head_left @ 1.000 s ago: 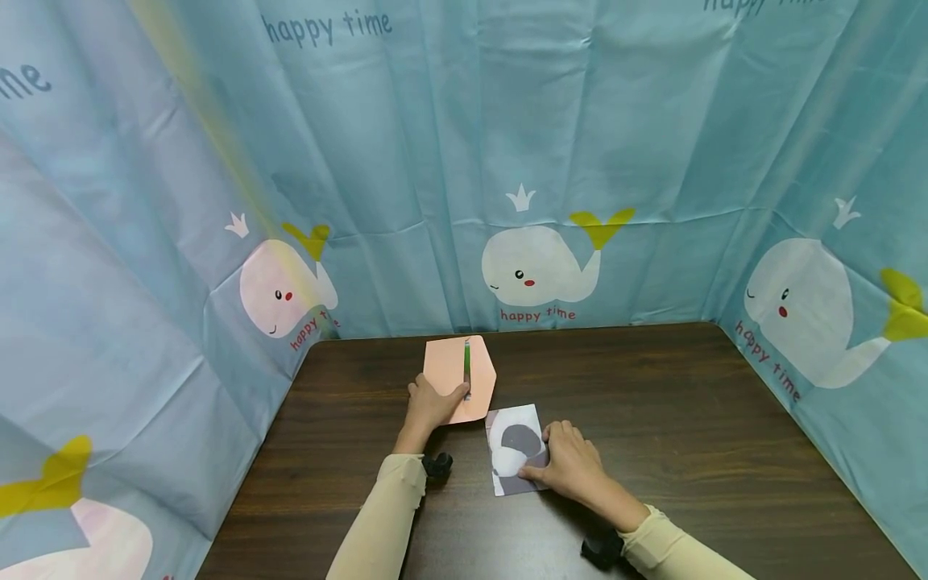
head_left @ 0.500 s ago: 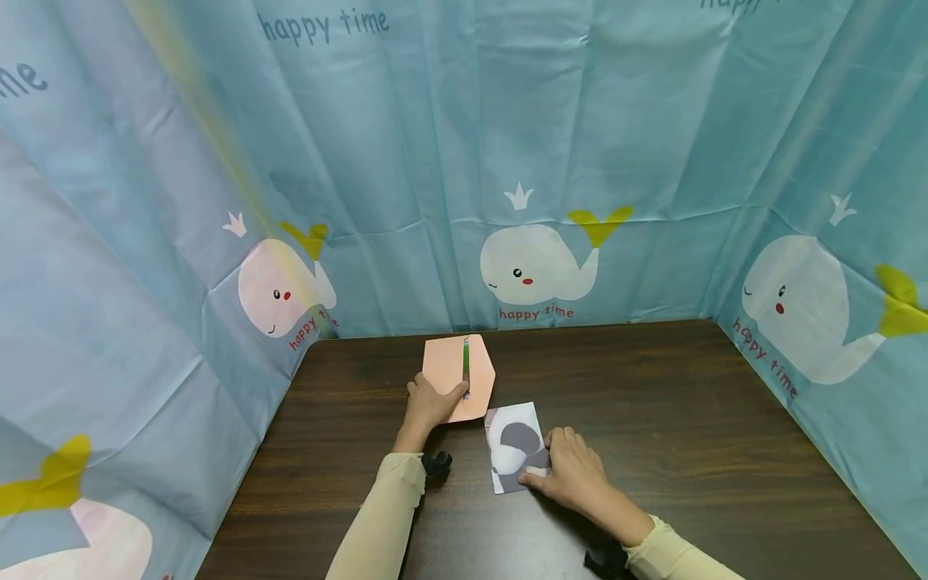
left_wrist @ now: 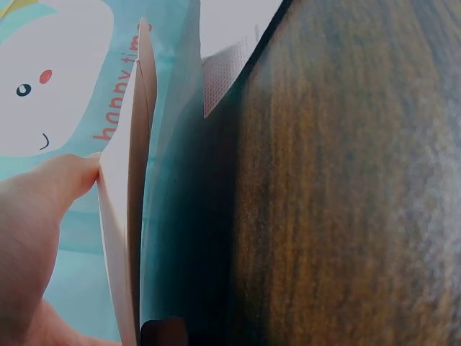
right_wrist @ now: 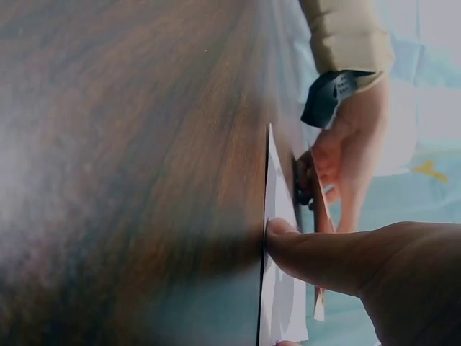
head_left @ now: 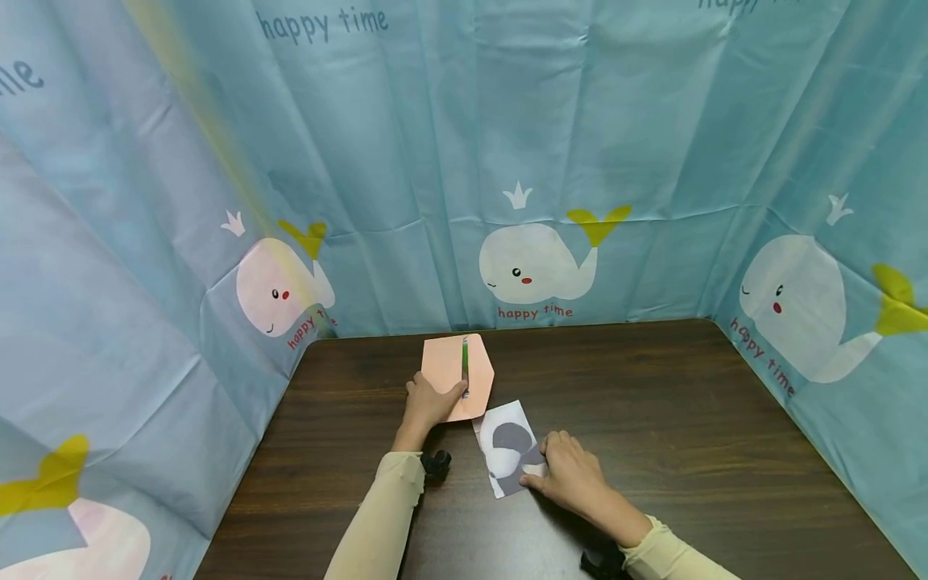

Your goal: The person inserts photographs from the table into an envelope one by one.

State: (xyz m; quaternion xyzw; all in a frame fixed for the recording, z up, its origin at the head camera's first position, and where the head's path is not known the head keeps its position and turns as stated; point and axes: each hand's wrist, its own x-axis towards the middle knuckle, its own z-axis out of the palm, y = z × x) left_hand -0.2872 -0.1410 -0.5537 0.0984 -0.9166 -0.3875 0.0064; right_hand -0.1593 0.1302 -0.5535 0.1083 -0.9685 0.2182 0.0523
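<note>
My left hand (head_left: 433,403) pinches the near left part of a peach envelope (head_left: 441,360), thumb on top. The envelope's pointed flap faces right, and a narrow green strip runs down its middle. The left wrist view shows the envelope (left_wrist: 122,209) nearly edge-on, held off the table. With the right hand (head_left: 573,471) I hold a white and grey printed card (head_left: 507,455) by its lower right side, thumb on its face. The card lies tilted, its upper left corner close to the envelope's lower edge. Most right fingers are hidden in the right wrist view, where the thumb (right_wrist: 317,252) presses the card (right_wrist: 287,303).
A dark wood-grain table (head_left: 652,403) lies beneath both hands. Light blue curtains (head_left: 406,161) printed with whales and lettering enclose its back and sides. A black wrist device (head_left: 437,466) sits on the left wrist, another (head_left: 603,561) on the right.
The card has turned counter-clockwise, its top edge swinging left toward the envelope. My right hand has shifted only slightly, and the left hand keeps its grip on the envelope.
</note>
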